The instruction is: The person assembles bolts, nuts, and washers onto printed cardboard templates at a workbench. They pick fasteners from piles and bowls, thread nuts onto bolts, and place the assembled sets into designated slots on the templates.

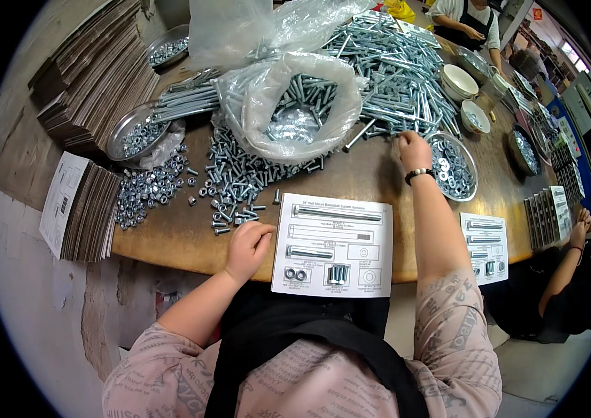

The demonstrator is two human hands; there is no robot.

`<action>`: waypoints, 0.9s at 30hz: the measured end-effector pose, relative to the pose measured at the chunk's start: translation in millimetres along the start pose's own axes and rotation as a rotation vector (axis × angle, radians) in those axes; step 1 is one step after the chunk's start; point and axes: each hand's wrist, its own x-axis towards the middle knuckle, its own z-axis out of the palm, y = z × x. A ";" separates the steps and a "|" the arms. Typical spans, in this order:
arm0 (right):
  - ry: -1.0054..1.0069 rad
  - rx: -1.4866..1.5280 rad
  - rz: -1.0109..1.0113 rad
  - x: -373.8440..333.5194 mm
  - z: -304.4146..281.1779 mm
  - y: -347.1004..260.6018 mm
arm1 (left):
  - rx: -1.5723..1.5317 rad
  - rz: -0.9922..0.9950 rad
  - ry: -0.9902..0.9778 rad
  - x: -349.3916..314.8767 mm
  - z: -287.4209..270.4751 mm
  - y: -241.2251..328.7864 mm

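A printed white card (pixel 333 244) with pictures of bolts, nuts and washers lies at the table's front edge before me. Beside its left edge rests my left hand (pixel 248 245), its fingers curled in; whatever they may hold is hidden. My right hand (pixel 414 151), with a beaded bracelet at the wrist, reaches to the near edge of a heap of long bolts (pixel 396 76). Its fingers are closed, and what is between them I cannot make out. Just right of that hand is a metal bowl of washers (pixel 453 167). Short bolts (pixel 239 171) and loose nuts (pixel 149 191) lie farther left.
An open plastic bag (pixel 295 111) of bolts stands mid-table. Stacked cardboard sheets (pixel 93 70) line the left side. Nuts fill a metal bowl (pixel 138 132). White bowls (pixel 457 82) stand at the right. Co-workers sit at the far right (pixel 473 28) and near right (pixel 560 279).
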 end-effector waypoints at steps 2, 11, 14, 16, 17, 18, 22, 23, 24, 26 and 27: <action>0.098 0.000 -0.126 -6.2 -15.6 -0.4 | 0.009 0.011 0.008 0.1 0.7 -0.2; -0.091 0.533 -0.147 -113.1 -77.8 -24.9 | -0.012 0.063 -0.009 9.9 -2.1 15.4; -0.370 0.863 -0.013 -151.2 -64.2 -28.8 | -0.109 -0.141 -0.132 20.2 -1.5 27.5; -0.554 0.967 0.075 -173.4 -49.0 -28.3 | 0.033 -0.117 -0.262 28.6 -2.0 30.1; -0.605 0.992 0.086 -182.5 -40.0 -25.6 | 0.097 -0.075 -0.306 32.4 0.0 30.1; -0.661 1.018 0.097 -187.5 -33.8 -24.5 | 0.165 -0.036 -0.348 33.8 1.1 28.8; -0.537 0.561 -0.082 -189.8 -34.6 -15.7 | 0.173 0.049 -0.391 35.1 6.7 13.6; -0.401 0.363 -0.247 -188.3 -33.3 -10.7 | 0.158 0.024 -0.410 36.2 5.4 14.7; -0.259 0.157 -0.405 -187.0 -32.8 -5.3 | 0.117 -0.033 -0.429 37.5 4.4 16.8; -0.303 0.248 -0.284 -187.0 -34.3 1.8 | 0.036 -0.148 -0.467 39.3 2.2 17.3; -0.322 0.221 -0.275 -187.5 -35.8 2.9 | 0.067 -0.144 -0.475 38.7 1.9 13.8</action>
